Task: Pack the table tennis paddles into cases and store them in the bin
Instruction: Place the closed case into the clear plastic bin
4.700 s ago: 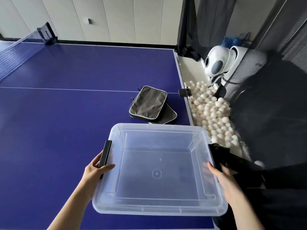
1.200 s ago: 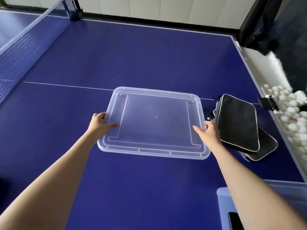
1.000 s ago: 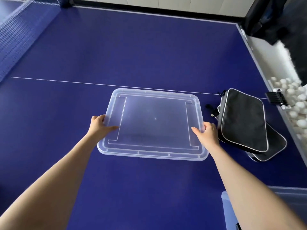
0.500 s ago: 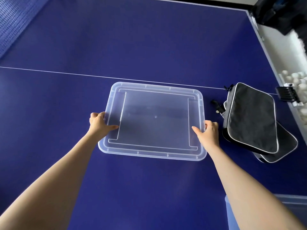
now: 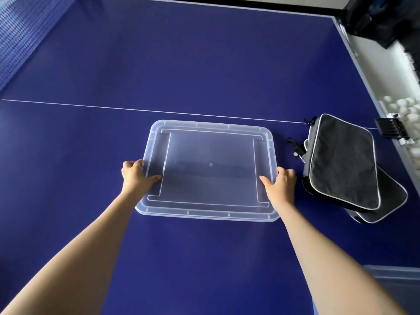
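A clear plastic bin lid [image 5: 210, 171] lies flat on the blue table tennis table [image 5: 181, 64]. My left hand [image 5: 136, 176] grips its left edge, thumb on top. My right hand [image 5: 278, 184] grips its right edge the same way. To the right, two black paddle cases with white piping lie stacked: the upper case [image 5: 341, 160] partly covers the lower case [image 5: 384, 201]. A corner of the clear bin [image 5: 391, 276] shows at the bottom right, mostly cut off by the frame. No bare paddle is in view.
The net [image 5: 16, 35] runs along the far left. Beyond the table's right edge, white balls [image 5: 400, 108] fill a tray, and a black clamp [image 5: 391, 129] sits on that edge. Dark netting [image 5: 375, 19] hangs at the top right.
The view went from the open bin to the lid, held at both edges throughout. In the last second it has come lower and now looks flat on the table.
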{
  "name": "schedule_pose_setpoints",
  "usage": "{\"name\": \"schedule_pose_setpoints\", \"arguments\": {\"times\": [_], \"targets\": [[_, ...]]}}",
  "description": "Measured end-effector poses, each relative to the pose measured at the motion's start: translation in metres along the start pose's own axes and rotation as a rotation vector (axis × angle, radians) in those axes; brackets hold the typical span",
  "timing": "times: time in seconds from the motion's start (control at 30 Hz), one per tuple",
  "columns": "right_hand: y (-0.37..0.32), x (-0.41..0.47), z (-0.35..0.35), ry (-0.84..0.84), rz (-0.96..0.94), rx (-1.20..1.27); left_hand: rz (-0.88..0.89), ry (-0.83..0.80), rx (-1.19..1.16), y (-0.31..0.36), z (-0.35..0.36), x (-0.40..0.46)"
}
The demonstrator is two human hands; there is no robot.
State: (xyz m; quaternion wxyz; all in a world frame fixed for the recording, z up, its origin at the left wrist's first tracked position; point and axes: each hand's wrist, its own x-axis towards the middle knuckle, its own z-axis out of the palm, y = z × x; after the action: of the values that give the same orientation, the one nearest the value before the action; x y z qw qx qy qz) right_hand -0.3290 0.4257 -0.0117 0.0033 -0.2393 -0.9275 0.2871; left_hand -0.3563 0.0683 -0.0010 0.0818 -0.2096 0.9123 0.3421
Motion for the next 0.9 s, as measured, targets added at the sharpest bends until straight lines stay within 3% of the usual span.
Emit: {"name": "schedule_pose_setpoints", "arguments": {"times": [0.27,0.67,0.9], "targets": [[-0.005,-0.017,-0.018,-0.056,-0.066,-0.03,0.004,-0.1,0.119,0.008,-0.017,-0.011],[-0.018,-0.083,-0.059,-0.208,-0.478,-0.423,0.308,-0.113,0.547,0.001,-0.046,-0.111],[-0.03,-0.136,-0.069,-0.276,-0.641,-0.48,0.267,-0.084,0.614,-0.017,-0.061,-0.192]]}}
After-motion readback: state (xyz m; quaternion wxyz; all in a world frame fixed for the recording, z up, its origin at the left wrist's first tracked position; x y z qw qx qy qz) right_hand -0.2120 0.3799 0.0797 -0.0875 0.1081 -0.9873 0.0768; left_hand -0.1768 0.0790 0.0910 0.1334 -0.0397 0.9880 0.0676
